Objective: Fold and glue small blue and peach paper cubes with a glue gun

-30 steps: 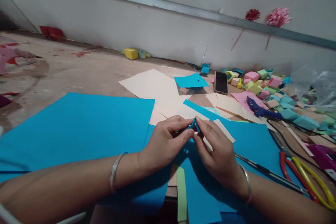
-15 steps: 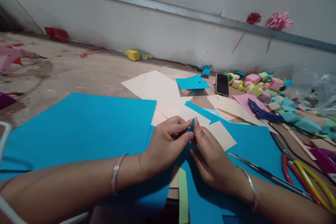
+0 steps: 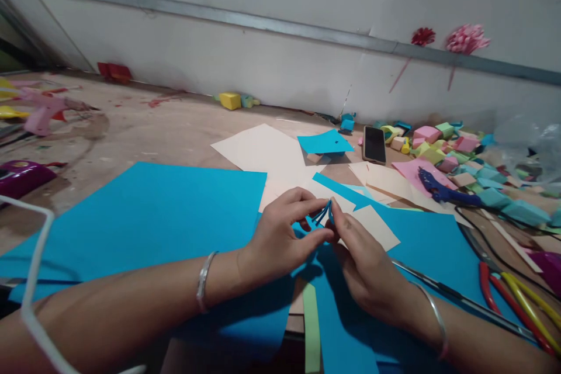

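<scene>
In the head view, I am looking down at both hands meeting over the blue sheets: the left hand (image 3: 280, 239) and the right hand (image 3: 366, 263) are each pinching a small folded blue paper piece (image 3: 323, 214) between thumb and fingertips, holding it just above the large blue sheet (image 3: 144, 216) near the middle of the table (image 3: 144, 128). I am judging that piece to be very light and thin, creasing easily and springing open at its loops, so it wants a gentle hold at the folded base, not on the loose flaps. A cream sheet (image 3: 267, 152) is lying just beyond the fingers, with a smaller cream square (image 3: 372, 225) beside the right hand. Scissors (image 3: 504, 298) with red and yellow handles are resting near the right forearm, and a black cable is trailing beside them, both close enough to snag a sleeve or wrist. Further off, a phone (image 3: 374, 144) is lying by a heap of coloured paper boxes (image 3: 456, 158), well apart from the work.
</scene>
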`<action>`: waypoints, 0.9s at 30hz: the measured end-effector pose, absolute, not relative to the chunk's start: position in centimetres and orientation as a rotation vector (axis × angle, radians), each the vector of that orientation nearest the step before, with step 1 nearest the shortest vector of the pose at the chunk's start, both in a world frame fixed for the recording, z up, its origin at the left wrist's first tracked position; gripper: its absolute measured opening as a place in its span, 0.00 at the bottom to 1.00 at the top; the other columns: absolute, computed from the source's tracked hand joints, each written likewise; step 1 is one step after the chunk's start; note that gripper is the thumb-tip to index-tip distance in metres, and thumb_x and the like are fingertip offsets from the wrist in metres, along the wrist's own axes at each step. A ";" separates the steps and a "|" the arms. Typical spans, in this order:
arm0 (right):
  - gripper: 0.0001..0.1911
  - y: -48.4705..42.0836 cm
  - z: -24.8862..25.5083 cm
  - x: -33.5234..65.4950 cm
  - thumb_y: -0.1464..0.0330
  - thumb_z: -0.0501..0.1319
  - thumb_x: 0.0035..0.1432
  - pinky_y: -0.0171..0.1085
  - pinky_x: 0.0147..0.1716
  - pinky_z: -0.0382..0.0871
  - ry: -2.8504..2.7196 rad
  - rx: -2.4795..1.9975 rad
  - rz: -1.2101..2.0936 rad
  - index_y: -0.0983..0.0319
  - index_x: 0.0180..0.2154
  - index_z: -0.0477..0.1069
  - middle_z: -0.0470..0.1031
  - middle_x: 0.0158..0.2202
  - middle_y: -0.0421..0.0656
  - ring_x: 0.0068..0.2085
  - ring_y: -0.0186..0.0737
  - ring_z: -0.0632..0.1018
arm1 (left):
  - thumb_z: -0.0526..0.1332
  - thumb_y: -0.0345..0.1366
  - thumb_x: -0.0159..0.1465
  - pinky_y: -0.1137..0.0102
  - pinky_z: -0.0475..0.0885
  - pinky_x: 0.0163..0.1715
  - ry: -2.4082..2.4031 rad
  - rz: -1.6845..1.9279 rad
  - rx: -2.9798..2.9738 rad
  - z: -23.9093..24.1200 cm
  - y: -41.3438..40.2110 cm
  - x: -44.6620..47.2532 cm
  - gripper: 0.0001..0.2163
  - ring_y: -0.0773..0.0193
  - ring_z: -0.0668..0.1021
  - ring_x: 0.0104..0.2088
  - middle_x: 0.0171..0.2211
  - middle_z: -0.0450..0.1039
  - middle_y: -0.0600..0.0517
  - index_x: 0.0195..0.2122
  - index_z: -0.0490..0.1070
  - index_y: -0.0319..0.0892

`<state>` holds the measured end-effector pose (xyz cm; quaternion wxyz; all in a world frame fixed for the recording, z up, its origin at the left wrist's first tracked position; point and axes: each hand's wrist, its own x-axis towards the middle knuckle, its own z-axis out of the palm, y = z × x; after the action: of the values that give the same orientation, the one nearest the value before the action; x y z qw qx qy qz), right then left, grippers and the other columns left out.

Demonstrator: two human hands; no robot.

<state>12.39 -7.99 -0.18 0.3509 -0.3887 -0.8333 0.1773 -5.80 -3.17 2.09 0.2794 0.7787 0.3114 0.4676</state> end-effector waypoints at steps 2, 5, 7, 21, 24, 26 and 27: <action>0.40 -8.1 -0.1 12.4 0.80 0.48 0.62 0.46 0.53 0.70 -2.158 -1.001 0.515 0.56 0.70 0.34 0.60 0.61 0.53 0.58 0.47 0.69 | 0.71 0.32 0.54 0.72 0.73 0.27 0.822 1.254 2.141 2.0 -3.1 -5.9 0.18 0.67 0.73 0.31 0.34 0.72 0.49 0.46 0.76 0.37; 0.39 -8.3 0.1 12.4 0.78 0.49 0.63 0.46 0.53 0.71 -2.156 -0.969 0.632 0.56 0.70 0.33 0.60 0.63 0.53 0.58 0.46 0.69 | 0.71 0.39 0.54 0.72 0.73 0.27 0.810 1.306 2.246 1.8 -3.0 -6.0 0.17 0.68 0.73 0.29 0.33 0.72 0.50 0.43 0.76 0.38; 0.39 -8.4 0.3 12.4 0.77 0.49 0.64 0.46 0.53 0.71 -2.157 -0.969 0.680 0.56 0.70 0.34 0.62 0.61 0.53 0.57 0.45 0.70 | 0.70 0.39 0.56 0.72 0.73 0.27 0.822 1.329 2.311 1.7 -2.9 -6.1 0.15 0.67 0.73 0.29 0.32 0.73 0.50 0.42 0.76 0.37; 0.09 -6.1 1.8 14.4 0.65 0.55 0.67 0.38 0.38 0.66 -2.139 -1.192 0.364 0.63 0.40 0.71 0.75 0.37 0.45 0.39 0.39 0.73 | 0.57 0.28 0.65 0.68 0.74 0.32 0.821 1.103 2.395 1.4 -2.7 -6.3 0.13 0.63 0.79 0.33 0.35 0.79 0.46 0.50 0.71 0.39; 0.12 -5.9 1.7 14.4 0.66 0.53 0.68 0.36 0.33 0.62 -2.232 -1.115 0.398 0.63 0.32 0.68 0.71 0.30 0.42 0.33 0.36 0.69 | 0.58 0.29 0.65 0.69 0.73 0.32 0.853 1.008 2.343 1.6 -3.1 -6.2 0.13 0.64 0.80 0.31 0.34 0.79 0.48 0.51 0.70 0.39; 0.13 -5.8 1.7 14.5 0.66 0.53 0.67 0.35 0.31 0.60 -2.252 -1.085 0.410 0.63 0.30 0.66 0.68 0.27 0.41 0.30 0.35 0.67 | 0.58 0.29 0.65 0.70 0.73 0.31 0.859 0.951 2.289 1.7 -3.2 -6.1 0.13 0.64 0.80 0.30 0.32 0.79 0.49 0.51 0.69 0.39; 0.13 -5.8 1.7 14.5 0.67 0.53 0.67 0.34 0.30 0.59 -2.254 -1.072 0.430 0.63 0.30 0.66 0.67 0.27 0.40 0.29 0.34 0.66 | 0.58 0.29 0.65 0.70 0.73 0.31 0.853 0.927 2.256 1.7 -3.3 -6.1 0.13 0.65 0.80 0.30 0.31 0.79 0.50 0.50 0.69 0.39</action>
<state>14.55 -5.77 1.74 0.2998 -0.4038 -0.8490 0.1620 -6.12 -3.30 1.71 0.2750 0.8394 0.3173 0.3450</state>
